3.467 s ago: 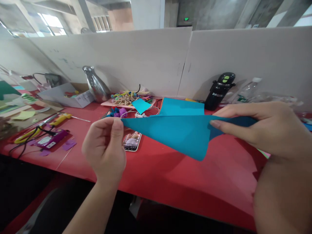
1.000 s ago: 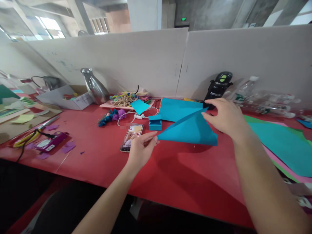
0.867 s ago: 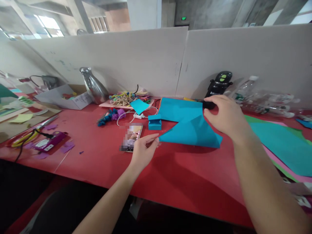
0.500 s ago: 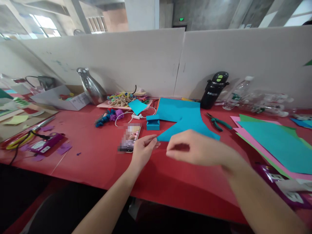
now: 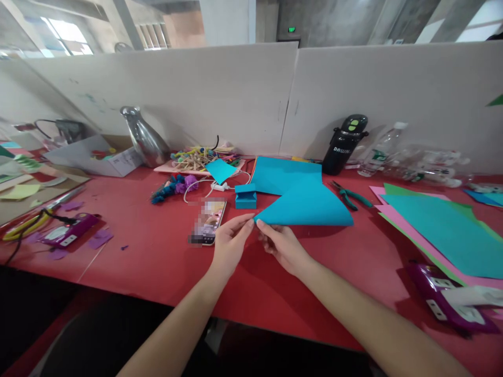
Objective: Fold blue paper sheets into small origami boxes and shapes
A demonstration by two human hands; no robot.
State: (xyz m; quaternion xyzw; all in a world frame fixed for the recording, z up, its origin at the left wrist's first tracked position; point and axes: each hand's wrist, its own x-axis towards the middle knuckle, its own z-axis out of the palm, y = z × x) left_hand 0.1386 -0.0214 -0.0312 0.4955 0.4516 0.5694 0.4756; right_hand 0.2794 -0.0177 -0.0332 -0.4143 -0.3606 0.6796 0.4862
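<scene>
A blue sheet of paper [image 5: 310,206] curves over the red table, its pointed near-left corner pinched by both hands. My left hand [image 5: 231,238] grips the tip between thumb and forefinger. Close beside it, my right hand [image 5: 283,243] pinches the same corner, thumb on top and the other fingers curled below. Behind lies another blue sheet [image 5: 275,174], partly covered by the curved one. A small blue paper box [image 5: 245,199] with its lid raised stands just past my left hand. Left of that hand lies a phone [image 5: 212,220] with its screen lit, partly blurred.
Green-handled pliers [image 5: 356,198] and a black bottle [image 5: 345,144] are at the right, near stacked coloured paper [image 5: 428,225] and a purple power strip [image 5: 448,298]. Sticks [image 5: 200,162] on a tray, a steel flask [image 5: 143,137] and another power strip [image 5: 70,230] are at the left.
My right hand has come down and left from above the sheet to pinch its corner beside my left hand. The sheet's right part now bulges more. My left hand has hardly moved.
</scene>
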